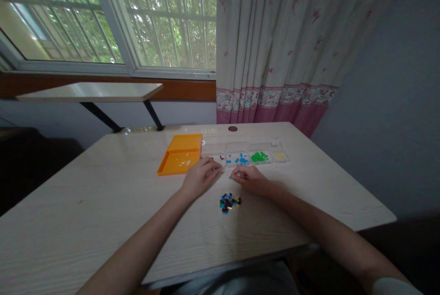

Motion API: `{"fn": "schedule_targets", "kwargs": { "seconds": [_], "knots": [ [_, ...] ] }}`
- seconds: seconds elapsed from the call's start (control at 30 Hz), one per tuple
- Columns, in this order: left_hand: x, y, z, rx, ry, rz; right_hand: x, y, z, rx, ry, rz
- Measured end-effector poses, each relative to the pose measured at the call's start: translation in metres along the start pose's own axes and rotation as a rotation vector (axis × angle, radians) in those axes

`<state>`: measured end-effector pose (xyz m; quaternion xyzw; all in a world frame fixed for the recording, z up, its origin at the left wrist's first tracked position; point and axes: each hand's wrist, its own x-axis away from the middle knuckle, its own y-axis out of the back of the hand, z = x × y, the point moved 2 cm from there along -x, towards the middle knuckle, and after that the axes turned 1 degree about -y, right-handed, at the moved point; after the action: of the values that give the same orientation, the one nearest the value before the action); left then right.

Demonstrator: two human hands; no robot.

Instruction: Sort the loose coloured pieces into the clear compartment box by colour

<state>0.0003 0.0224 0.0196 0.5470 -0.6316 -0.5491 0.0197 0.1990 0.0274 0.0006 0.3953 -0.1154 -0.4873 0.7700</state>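
My left hand [202, 176] is at the near edge of a clear compartment box [224, 166], with its fingertips drawn together. Anything between them is too small to make out. Dark brown pieces [222, 157] lie in the compartment just beyond its fingers. My right hand [251, 179] pinches a small green brick [230, 177] between thumb and fingers, just in front of the blue pieces [242, 159]. Nearer to me, between my forearms, a mixed pile of small bricks [227, 202] lies on the table, in blue, dark brown, yellow and green.
An open orange case [165, 166] holding white pieces [185, 163] stands left of the clear box. Other compartments hold green pieces [259, 156] and yellow pieces [279, 155]. A raised shelf [92, 92] stands at the back left of the table [103, 203]. Curtains hang behind.
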Motion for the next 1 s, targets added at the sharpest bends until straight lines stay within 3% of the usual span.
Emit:
{"fn": "schedule_targets", "kwargs": {
  "seconds": [0.13, 0.37, 0.73, 1.0],
  "knots": [
    [0.002, -0.005, -0.016, 0.002, -0.137, 0.114, -0.001, -0.003, -0.002, -0.102, -0.028, -0.012],
    [0.002, -0.007, -0.022, 0.021, -0.167, 0.112, -0.001, -0.008, -0.004, -0.184, -0.011, 0.023],
    [0.002, -0.006, -0.022, 0.098, -0.105, 0.09, 0.004, 0.001, 0.009, 0.204, 0.163, -0.182],
    [0.0, -0.007, -0.021, 0.166, -0.065, 0.098, 0.007, 0.005, 0.012, 0.318, 0.314, -0.256]
  ]
}}
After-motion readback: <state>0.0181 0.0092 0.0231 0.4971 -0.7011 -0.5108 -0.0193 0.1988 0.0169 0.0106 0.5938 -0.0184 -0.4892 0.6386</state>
